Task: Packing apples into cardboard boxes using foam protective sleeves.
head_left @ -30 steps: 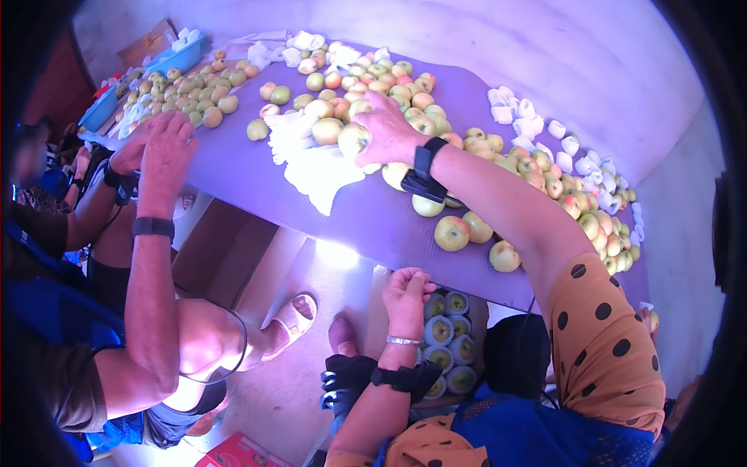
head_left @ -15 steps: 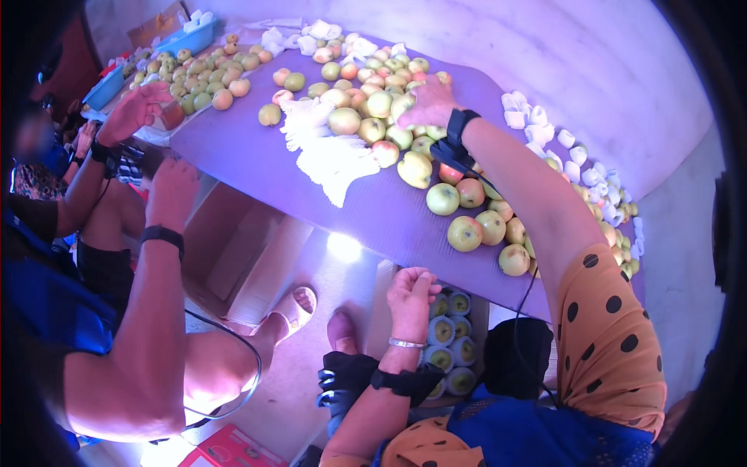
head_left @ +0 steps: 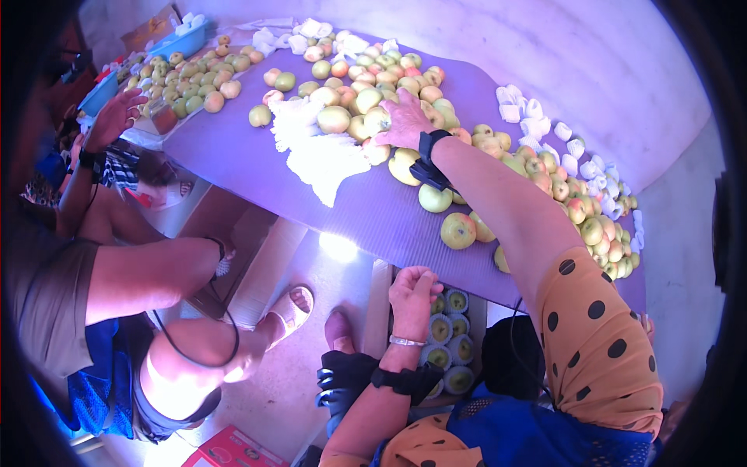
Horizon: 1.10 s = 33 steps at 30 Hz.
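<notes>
My right hand [head_left: 406, 123] reaches across the purple table onto a heap of yellow-green and reddish apples [head_left: 367, 100]. Its thumb and fingers are around a pale apple [head_left: 377, 120] in the heap, partly covered by the hand. Close to the table's front edge is my left hand [head_left: 412, 292], closed with thumb and fingertips together; whatever may be inside is hidden. Just beside it, below table height, a carton holds several apples in foam nets [head_left: 440, 330]. A heap of white foam nets [head_left: 315, 148] lies left of my right hand.
More apples [head_left: 599, 226] and loose foam nets [head_left: 533, 124] spread along the table's right side. At left a co-worker's raised hand [head_left: 113, 118] is near another apple pile [head_left: 194, 82]. Their other hand [head_left: 224, 253] is over an open carton [head_left: 233, 226]. A blue basin [head_left: 180, 43] stands behind.
My right hand has moved slightly left and nearer over the heap; my left hand has stayed in place. The co-worker's nearer hand has dropped from table height to the open carton.
</notes>
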Each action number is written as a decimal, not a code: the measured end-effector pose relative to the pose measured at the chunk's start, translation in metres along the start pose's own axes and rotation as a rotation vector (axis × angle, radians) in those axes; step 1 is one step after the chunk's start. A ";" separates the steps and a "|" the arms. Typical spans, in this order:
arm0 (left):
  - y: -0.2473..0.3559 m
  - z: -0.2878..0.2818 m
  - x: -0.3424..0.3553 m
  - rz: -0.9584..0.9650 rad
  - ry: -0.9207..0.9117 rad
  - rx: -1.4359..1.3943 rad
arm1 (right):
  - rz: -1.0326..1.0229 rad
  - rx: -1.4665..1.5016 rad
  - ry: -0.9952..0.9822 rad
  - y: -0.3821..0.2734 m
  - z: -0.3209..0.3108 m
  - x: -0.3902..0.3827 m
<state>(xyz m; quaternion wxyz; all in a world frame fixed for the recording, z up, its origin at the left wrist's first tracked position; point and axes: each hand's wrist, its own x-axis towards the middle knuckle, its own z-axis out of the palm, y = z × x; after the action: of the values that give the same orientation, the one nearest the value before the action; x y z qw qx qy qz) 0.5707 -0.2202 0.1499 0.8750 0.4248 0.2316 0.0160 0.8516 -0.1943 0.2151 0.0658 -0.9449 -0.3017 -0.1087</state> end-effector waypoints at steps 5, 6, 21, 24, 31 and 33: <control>0.002 -0.001 -0.001 0.008 0.002 0.017 | 0.032 -0.021 -0.115 -0.004 -0.009 -0.001; 0.002 -0.001 -0.002 0.008 0.004 0.016 | 0.019 -0.004 -0.079 -0.004 -0.011 -0.002; 0.000 -0.003 0.007 0.002 0.029 -0.026 | -0.187 0.110 -0.109 0.005 -0.081 -0.051; 0.001 -0.002 0.005 0.020 0.049 -0.026 | -0.187 0.142 -0.214 0.022 -0.105 -0.103; -0.004 0.006 0.004 0.009 0.029 -0.026 | 0.161 0.010 -0.469 0.050 -0.075 -0.197; -0.004 0.006 0.003 0.007 0.034 -0.014 | 0.165 -0.051 -0.474 0.041 -0.067 -0.203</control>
<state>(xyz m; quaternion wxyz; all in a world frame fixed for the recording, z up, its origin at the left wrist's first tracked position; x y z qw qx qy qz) 0.5751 -0.2269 0.1487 0.8738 0.4192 0.2447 0.0280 0.7029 -0.3532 0.2273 -0.0220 -0.9668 -0.2277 0.1138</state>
